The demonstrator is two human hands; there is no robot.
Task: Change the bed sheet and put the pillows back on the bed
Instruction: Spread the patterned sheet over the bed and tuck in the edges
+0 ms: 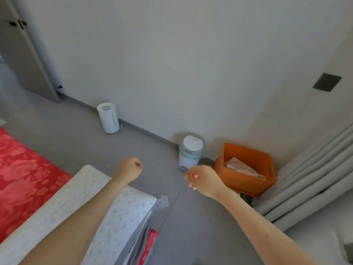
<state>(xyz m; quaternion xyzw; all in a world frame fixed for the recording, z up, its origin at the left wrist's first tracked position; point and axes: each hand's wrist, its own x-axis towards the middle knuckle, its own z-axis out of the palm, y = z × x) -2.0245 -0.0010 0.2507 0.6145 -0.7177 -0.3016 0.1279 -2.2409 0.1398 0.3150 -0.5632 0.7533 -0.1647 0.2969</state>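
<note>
The bed fills the lower left, with a red floral sheet (pixel 24 169) over most of it. The white speckled mattress (pixel 91 203) lies bare at the near corner, where a bit of grey fabric (pixel 162 200) sticks out. My left hand (pixel 131 169) is raised above the mattress corner, balled into a fist with nothing in it. Over the grey floor, my right hand (pixel 200 178) is held out with fingers loosely curled and holds nothing. No pillow is in view.
A white cylindrical humidifier (pixel 108 118) and a small white pedal bin (pixel 191 152) stand along the wall. An orange crate (pixel 246 169) with papers sits in the corner beside grey curtains (pixel 309 178). A grey wardrobe door (pixel 24 54) is at the far left.
</note>
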